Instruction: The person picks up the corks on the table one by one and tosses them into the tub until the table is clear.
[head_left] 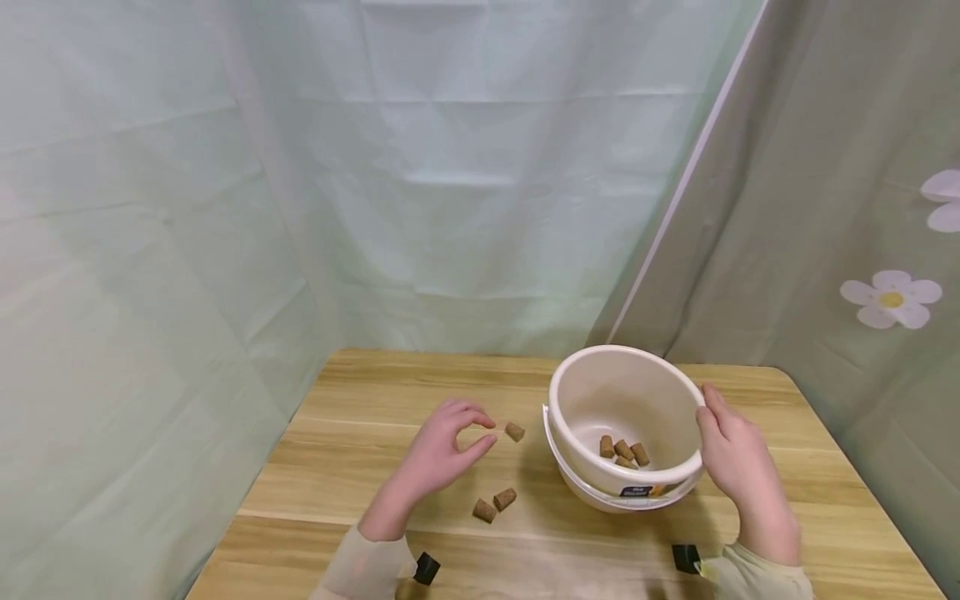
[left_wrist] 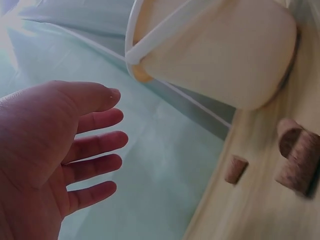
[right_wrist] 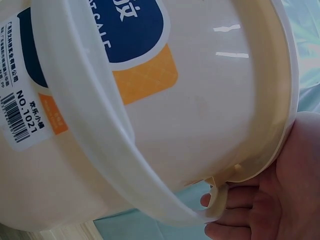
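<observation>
A cream plastic bucket (head_left: 626,492) tilts on the table, its mouth toward me, with several corks (head_left: 622,450) lying inside at the bottom. My right hand (head_left: 738,450) grips its rim on the right side, thumb at the lip and fingers outside by the handle's end in the right wrist view. My left hand (head_left: 442,446) is over the table left of the bucket, fingers loosely curved with a gap to the thumb and nothing held. Just beyond those fingertips lies a single cork (head_left: 514,431). Two more corks (head_left: 505,498) lie together nearer to me.
The wooden table (head_left: 315,492) has pale curtains (head_left: 480,208) close behind and at its sides. The bucket's white handle (right_wrist: 95,115) hangs down across its labelled front. Black pieces (head_left: 427,568) sit by both sleeves.
</observation>
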